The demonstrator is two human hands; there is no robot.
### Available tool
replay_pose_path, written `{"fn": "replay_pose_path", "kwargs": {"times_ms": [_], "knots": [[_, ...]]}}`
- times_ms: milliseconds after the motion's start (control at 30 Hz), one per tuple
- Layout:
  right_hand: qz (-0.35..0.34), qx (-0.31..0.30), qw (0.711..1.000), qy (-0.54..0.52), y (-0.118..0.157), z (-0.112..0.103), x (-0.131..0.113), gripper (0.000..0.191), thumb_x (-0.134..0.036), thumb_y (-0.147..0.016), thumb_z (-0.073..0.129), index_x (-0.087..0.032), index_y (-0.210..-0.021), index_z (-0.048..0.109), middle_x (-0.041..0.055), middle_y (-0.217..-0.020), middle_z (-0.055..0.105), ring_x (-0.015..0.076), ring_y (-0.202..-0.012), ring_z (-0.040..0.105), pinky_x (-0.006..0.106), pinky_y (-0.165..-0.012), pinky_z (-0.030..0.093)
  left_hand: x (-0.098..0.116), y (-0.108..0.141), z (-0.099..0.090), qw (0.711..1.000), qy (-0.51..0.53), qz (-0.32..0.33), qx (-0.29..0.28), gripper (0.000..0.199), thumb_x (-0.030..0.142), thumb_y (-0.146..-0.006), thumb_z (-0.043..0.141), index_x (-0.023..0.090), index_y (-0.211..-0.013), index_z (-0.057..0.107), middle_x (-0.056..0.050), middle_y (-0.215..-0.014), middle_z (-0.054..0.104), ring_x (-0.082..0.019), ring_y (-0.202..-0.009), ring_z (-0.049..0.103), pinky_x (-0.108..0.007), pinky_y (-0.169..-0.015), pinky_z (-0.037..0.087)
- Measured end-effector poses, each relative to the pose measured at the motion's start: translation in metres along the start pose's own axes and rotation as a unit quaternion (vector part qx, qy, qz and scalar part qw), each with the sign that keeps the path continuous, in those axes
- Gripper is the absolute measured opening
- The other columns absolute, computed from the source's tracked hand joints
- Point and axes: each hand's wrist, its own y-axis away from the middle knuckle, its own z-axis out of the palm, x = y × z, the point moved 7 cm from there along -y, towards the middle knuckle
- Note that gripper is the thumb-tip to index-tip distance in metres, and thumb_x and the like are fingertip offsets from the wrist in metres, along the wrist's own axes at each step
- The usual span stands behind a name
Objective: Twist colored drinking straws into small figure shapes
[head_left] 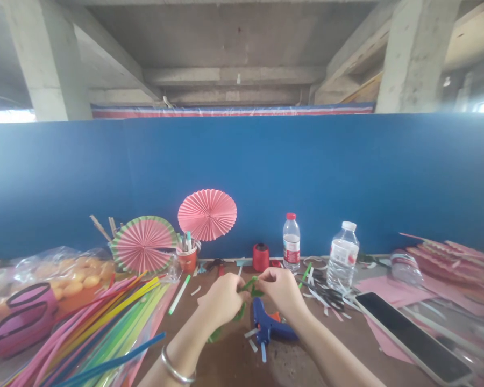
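Over the middle of the table my left hand and my right hand are close together. The fingers of both are closed in a pinch on a thin green strip, which looks bent or looped between them. More of the green piece hangs below my left hand; whether it is paper or a leaf I cannot make out. A blue glue gun with an orange trigger lies on the table just under my right hand. A silver bangle circles my left wrist.
Colourful pipe cleaners spread over the left side, near a green-capped marker. Pink paper fans stand behind. Two bottles and a red spool line the back. A phone lies right, beside paper scraps.
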Motion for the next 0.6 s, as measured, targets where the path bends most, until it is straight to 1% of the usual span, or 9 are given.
{"fn": "replay_pose_path", "kwargs": {"times_ms": [100, 167, 233, 267, 333, 367, 433, 533, 600], "knots": [[-0.082, 0.082, 0.991, 0.069, 0.011, 0.001, -0.012, 0.011, -0.024, -0.066, 0.059, -0.019, -0.057, 0.063, 0.0002, -0.056, 0.062, 0.0159, -0.054, 0.053, 0.024, -0.049, 0.037, -0.006, -0.008, 0.007, 0.999, 0.039, -0.013, 0.015, 0.019, 0.028, -0.065, 0.055, 0.017, -0.050, 0.053, 0.003, -0.040, 0.051, -0.012, -0.040, 0.047, -0.022, -0.046, 0.027], [-0.160, 0.116, 0.974, 0.108, 0.021, 0.005, -0.022, 0.010, -0.023, -0.068, 0.058, -0.021, -0.060, 0.063, 0.0010, -0.059, 0.062, 0.0170, -0.058, 0.052, 0.026, -0.053, 0.038, -0.010, -0.012, 0.011, 0.998, 0.064, -0.015, 0.014, 0.021, 0.029, -0.066, 0.054, 0.015, -0.051, 0.054, 0.003, -0.041, 0.050, -0.012, -0.040, 0.047, -0.022, -0.044, 0.027], [-0.241, 0.123, 0.954, 0.130, 0.030, 0.010, -0.032, 0.012, -0.020, -0.071, 0.057, -0.021, -0.061, 0.063, 0.0011, -0.060, 0.062, 0.0173, -0.062, 0.051, 0.027, -0.058, 0.039, -0.013, -0.015, 0.011, 0.995, 0.096, -0.016, 0.015, 0.023, 0.032, -0.067, 0.055, 0.015, -0.052, 0.054, 0.003, -0.041, 0.049, -0.011, -0.040, 0.046, -0.021, -0.043, 0.027], [-0.271, 0.117, 0.946, 0.131, 0.033, 0.012, -0.035, 0.013, -0.019, -0.073, 0.055, -0.021, -0.063, 0.063, 0.0011, -0.061, 0.062, 0.0172, -0.063, 0.051, 0.028, -0.061, 0.040, -0.014, -0.016, 0.011, 0.993, 0.114, -0.015, 0.017, 0.024, 0.034, -0.068, 0.055, 0.014, -0.054, 0.054, 0.004, -0.041, 0.048, -0.011, -0.040, 0.046, -0.021, -0.043, 0.028], [-0.299, 0.101, 0.942, 0.115, 0.036, 0.014, -0.037, 0.014, -0.017, -0.076, 0.053, -0.021, -0.066, 0.063, 0.0015, -0.064, 0.063, 0.0171, -0.066, 0.052, 0.028, -0.063, 0.041, -0.014, -0.017, 0.010, 0.988, 0.151, -0.013, 0.020, 0.028, 0.040, -0.068, 0.056, 0.014, -0.059, 0.055, 0.004, -0.043, 0.048, -0.011, -0.041, 0.047, -0.021, -0.043, 0.029], [-0.299, 0.097, 0.944, 0.103, 0.036, 0.013, -0.036, 0.014, -0.018, -0.076, 0.052, -0.021, -0.068, 0.063, 0.0019, -0.065, 0.063, 0.0171, -0.067, 0.052, 0.028, -0.063, 0.041, -0.014, -0.018, 0.010, 0.985, 0.169, -0.012, 0.021, 0.029, 0.042, -0.068, 0.056, 0.013, -0.061, 0.056, 0.004, -0.044, 0.049, -0.011, -0.041, 0.047, -0.021, -0.044, 0.031], [-0.274, 0.094, 0.953, 0.084, 0.033, 0.012, -0.029, 0.012, -0.019, -0.077, 0.052, -0.020, -0.071, 0.063, 0.0024, -0.067, 0.063, 0.0169, -0.066, 0.053, 0.027, -0.062, 0.041, -0.013, -0.017, 0.010, 0.979, 0.202, -0.008, 0.021, 0.032, 0.044, -0.068, 0.055, 0.013, -0.067, 0.056, 0.003, -0.048, 0.051, -0.011, -0.042, 0.049, -0.022, -0.045, 0.034], [-0.188, 0.091, 0.977, 0.039, 0.023, 0.011, -0.010, 0.010, -0.023, -0.075, 0.054, -0.019, -0.073, 0.064, 0.0017, -0.068, 0.063, 0.0156, -0.062, 0.054, 0.025, -0.058, 0.040, -0.008, -0.015, 0.011, 0.971, 0.240, 0.004, 0.015, 0.031, 0.044, -0.070, 0.054, 0.013, -0.071, 0.055, 0.002, -0.054, 0.053, -0.011, -0.044, 0.051, -0.023, -0.047, 0.037], [-0.131, 0.061, 0.989, -0.022, 0.015, 0.014, 0.003, 0.011, -0.026, -0.074, 0.057, -0.017, -0.070, 0.063, 0.0009, -0.065, 0.062, 0.0144, -0.060, 0.053, 0.024, -0.057, 0.039, -0.003, -0.013, 0.010, 0.966, 0.257, 0.017, 0.005, 0.028, 0.042, -0.072, 0.053, 0.014, -0.071, 0.053, 0.002, -0.056, 0.053, -0.010, -0.045, 0.051, -0.023, -0.048, 0.039]]}}
